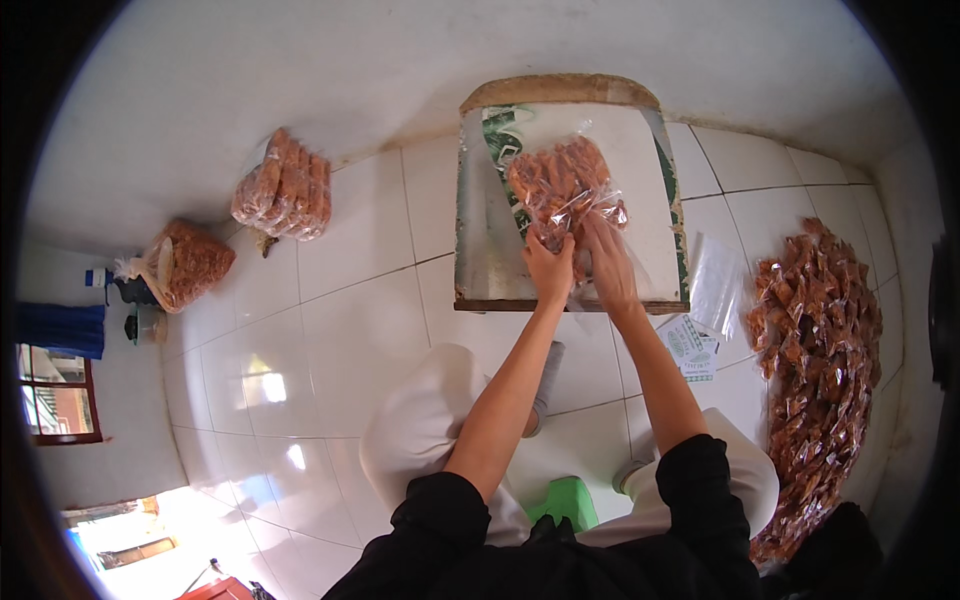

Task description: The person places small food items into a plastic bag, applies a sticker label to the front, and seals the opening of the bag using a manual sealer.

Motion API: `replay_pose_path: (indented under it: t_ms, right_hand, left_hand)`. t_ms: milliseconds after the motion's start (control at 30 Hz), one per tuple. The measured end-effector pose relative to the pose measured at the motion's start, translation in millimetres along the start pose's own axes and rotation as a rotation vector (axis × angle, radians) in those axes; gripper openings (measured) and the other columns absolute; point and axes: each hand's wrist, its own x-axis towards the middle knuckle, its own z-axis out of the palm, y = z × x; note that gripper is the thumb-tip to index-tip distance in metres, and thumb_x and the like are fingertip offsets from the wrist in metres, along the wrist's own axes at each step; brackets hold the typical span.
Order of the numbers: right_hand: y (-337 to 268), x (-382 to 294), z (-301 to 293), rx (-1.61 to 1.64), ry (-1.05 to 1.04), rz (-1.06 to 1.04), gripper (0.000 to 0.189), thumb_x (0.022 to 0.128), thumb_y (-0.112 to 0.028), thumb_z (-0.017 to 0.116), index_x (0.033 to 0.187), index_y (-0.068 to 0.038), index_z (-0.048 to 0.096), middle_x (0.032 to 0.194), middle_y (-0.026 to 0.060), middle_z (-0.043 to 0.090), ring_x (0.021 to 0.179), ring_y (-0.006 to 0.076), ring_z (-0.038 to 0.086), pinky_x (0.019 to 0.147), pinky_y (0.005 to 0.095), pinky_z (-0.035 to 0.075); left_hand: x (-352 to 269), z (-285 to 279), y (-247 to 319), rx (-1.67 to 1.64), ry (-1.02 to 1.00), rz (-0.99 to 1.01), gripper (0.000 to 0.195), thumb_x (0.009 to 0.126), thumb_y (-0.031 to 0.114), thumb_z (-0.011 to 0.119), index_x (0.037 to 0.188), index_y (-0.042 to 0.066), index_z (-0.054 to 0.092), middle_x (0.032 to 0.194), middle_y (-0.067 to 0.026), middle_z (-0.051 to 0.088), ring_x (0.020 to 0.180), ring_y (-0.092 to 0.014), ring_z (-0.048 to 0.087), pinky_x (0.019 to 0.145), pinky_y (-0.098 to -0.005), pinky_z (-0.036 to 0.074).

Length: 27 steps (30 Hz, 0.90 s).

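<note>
A clear plastic bag filled with small reddish-brown snack packets point(561, 176) lies on a low worn board-topped table point(645, 262) in front of me. My left hand point(551, 264) grips the near left part of the bag, thumb and fingers pressed on the plastic. Flat against the bag's near right side, by its loose open end, rests my right hand point(609, 262), fingers stretched forward; part of the packets and plastic is hidden beneath both hands.
At right on the tiled floor lie a long heap of snack packets point(814, 360), empty clear plastic bags point(716, 285) and printed paper labels point(690, 349). Filled bags point(285, 187) and a tied bag point(191, 262) stand by the wall at left. A green stool point(566, 504) is beneath me.
</note>
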Motion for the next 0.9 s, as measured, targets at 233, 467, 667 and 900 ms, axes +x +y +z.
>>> replay_pose_path:
  t_ms: [233,467,667,900]
  right_hand:
    - [5.1,7.7,1.3,0.002,-0.25,0.152,0.051,0.078,0.002,0.044,0.128,0.0,0.037,0.125,0.0166,0.04,0.114,0.033,0.041,0.093,0.0342,0.039]
    - [-0.4,-4.7,11.6,0.246,-0.066,0.297,0.041,0.079,0.002,0.048,0.12,0.0,0.042,0.121,0.0184,0.037,0.109,0.0348,0.043,0.09,0.0362,0.041]
    - [-6.1,-3.0,28.8,0.221,0.179,0.386,0.042,0.079,0.002,0.054,0.118,-0.001,0.04,0.115,0.0208,0.038,0.104,0.0337,0.047,0.086,0.0364,0.043]
    - [-7.0,0.3,48.1,0.682,0.251,0.58,0.057,0.077,-0.005,0.058,0.127,-0.001,0.032,0.122,0.0194,0.041,0.11,0.0322,0.042,0.085,0.0395,0.04]
  left_hand:
    - [5.8,-1.0,-5.1,-0.105,-0.089,-0.076,0.074,0.076,0.034,0.065,0.131,0.0,0.028,0.115,-0.0241,0.038,0.104,-0.038,0.044,0.09,-0.0413,0.037]
    - [4.8,-8.1,-3.5,-0.097,-0.046,-0.006,0.076,0.076,0.034,0.064,0.132,0.0,0.027,0.117,-0.0242,0.036,0.108,-0.037,0.042,0.092,-0.0408,0.035]
    - [2.1,-6.2,-8.7,-0.11,-0.09,0.005,0.077,0.077,0.034,0.064,0.132,-0.003,0.025,0.119,-0.0258,0.035,0.11,-0.038,0.041,0.093,-0.0411,0.034]
    - [-0.2,-7.7,-2.3,-0.064,-0.058,0.018,0.078,0.077,0.033,0.065,0.132,-0.004,0.024,0.119,-0.0274,0.034,0.108,-0.04,0.042,0.093,-0.0413,0.035]
